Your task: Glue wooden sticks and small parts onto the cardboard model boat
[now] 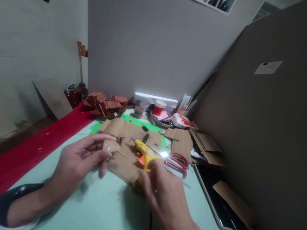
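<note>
Between the fingertips of my left hand [80, 159] is a small tan cardboard piece [111, 146], with a thin stick [123, 153] jutting out to the right. My right hand [162, 188] is wrapped round the handle of a yellow glue gun [147, 151] with an orange trigger. Its nozzle points left, toward the cardboard piece but apart from it. A black cord [149, 229] hangs below the right hand. Behind the glue gun, red-handled scissors [177, 165] lie on the table. Beneath both hands' work is a flat cardboard sheet [123, 169].
Brown cardboard scraps [183, 144] and a black tablet-like panel [210, 196] lie to the right. At the back stand a red cup [159, 108], a small jar [138, 112] and a pen holder [183, 111]. Reddish-brown pieces [104, 105] are heaped at back left. A grey partition [154, 43] rises behind.
</note>
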### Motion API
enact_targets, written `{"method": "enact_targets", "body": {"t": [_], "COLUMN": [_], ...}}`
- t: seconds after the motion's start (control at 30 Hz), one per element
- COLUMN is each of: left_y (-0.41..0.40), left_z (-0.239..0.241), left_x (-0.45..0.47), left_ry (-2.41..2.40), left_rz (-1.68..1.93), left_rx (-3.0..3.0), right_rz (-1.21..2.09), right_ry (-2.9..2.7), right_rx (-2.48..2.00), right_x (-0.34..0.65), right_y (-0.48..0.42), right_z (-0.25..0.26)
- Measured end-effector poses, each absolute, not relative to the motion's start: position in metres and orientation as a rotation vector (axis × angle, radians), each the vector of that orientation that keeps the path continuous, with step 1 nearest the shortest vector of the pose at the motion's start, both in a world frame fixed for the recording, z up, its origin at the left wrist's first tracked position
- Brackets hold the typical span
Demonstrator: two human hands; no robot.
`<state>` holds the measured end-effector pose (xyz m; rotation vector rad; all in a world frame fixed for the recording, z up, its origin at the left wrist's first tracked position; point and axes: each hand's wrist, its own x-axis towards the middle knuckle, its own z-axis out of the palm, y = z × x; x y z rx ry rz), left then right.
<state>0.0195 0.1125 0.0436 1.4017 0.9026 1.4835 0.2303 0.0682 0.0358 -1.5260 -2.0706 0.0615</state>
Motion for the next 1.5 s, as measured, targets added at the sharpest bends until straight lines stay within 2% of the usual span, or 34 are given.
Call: {"method": "enact_targets", "body": {"t": [0.1,0.33,0.6,0.73,0.87,1.07,1.23,1.4,1.5], "left_y": [0.108,0.105,0.109,0.115,0.12,0.123,0.121,0.118,0.115], "left_z": [0.047,0.049,0.049,0.054,0.058,0.058,0.052,0.05,0.051], "left_x": [0.023,0.027,0.02,0.013,0.008,0.005,0.008,0.014,0.018], "left_ry": [0.912,0.887,0.888,0.851,0.817,0.826,0.884,0.94,0.979], "left_rz": [1.439,1.424,1.515,1.663,1.725,1.75,1.574,1.301,1.264], "left_rx": [1.4,1.388,1.369,1.331,1.315,1.265,1.28,1.313,1.277], "right_rz": [0.068,0.294,0.289,0.292,0.445,0.523,0.571,0.909,1.011], "right_ry": [-2.052,-2.062,-2.001,-1.929,-1.678,-1.285,-1.139,-1.285,-1.249], "right_rx": [-1.955,-1.935,-2.004,-1.959,-1.904,-1.604,-1.497,-1.293,-1.16], "right_x": [0.243,0.225,0.232,0.232,0.237,0.249,0.254,0.267,0.277], "right_y": [0.091,0.1,0.103,0.097,0.088,0.091,0.091,0.091,0.099], "right_z": [0.039,0.03,0.025,0.025,0.024,0.016,0.033,0.049,0.05]}}
